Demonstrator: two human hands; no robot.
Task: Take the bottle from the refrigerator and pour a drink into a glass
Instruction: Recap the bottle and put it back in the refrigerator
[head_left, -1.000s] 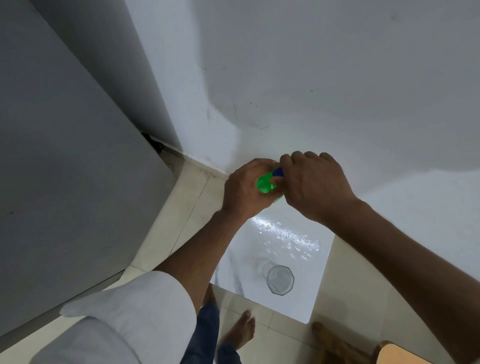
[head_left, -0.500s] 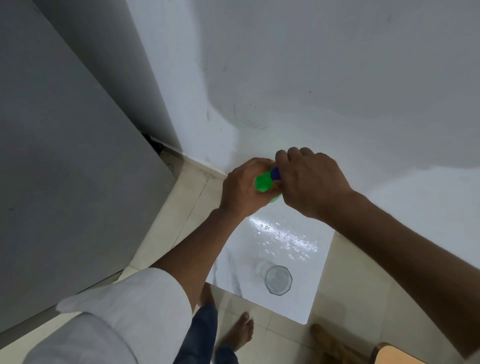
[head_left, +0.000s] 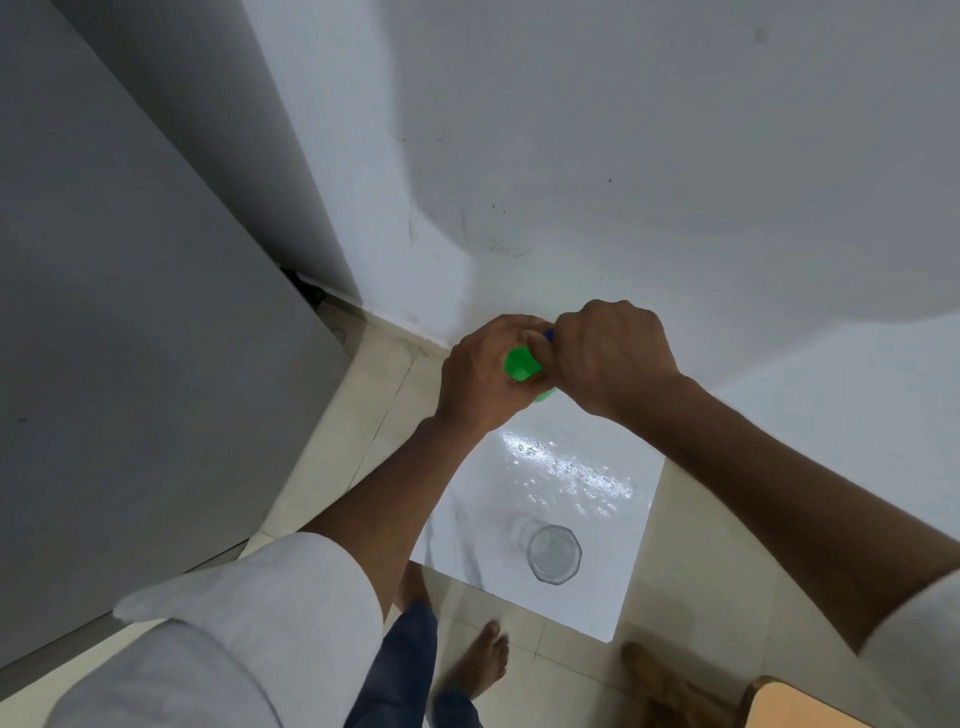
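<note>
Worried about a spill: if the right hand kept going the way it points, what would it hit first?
The right hand points left, so it would likely meet the left hand gripping the bottle.

1. The white surface (head_left: 566, 499) lies bare between the hands and the glass (head_left: 554, 554), which stands alone near its front edge
2. The wall (head_left: 623, 156) closes off the far side
3. The grey refrigerator (head_left: 119, 312) blocks the left
</note>
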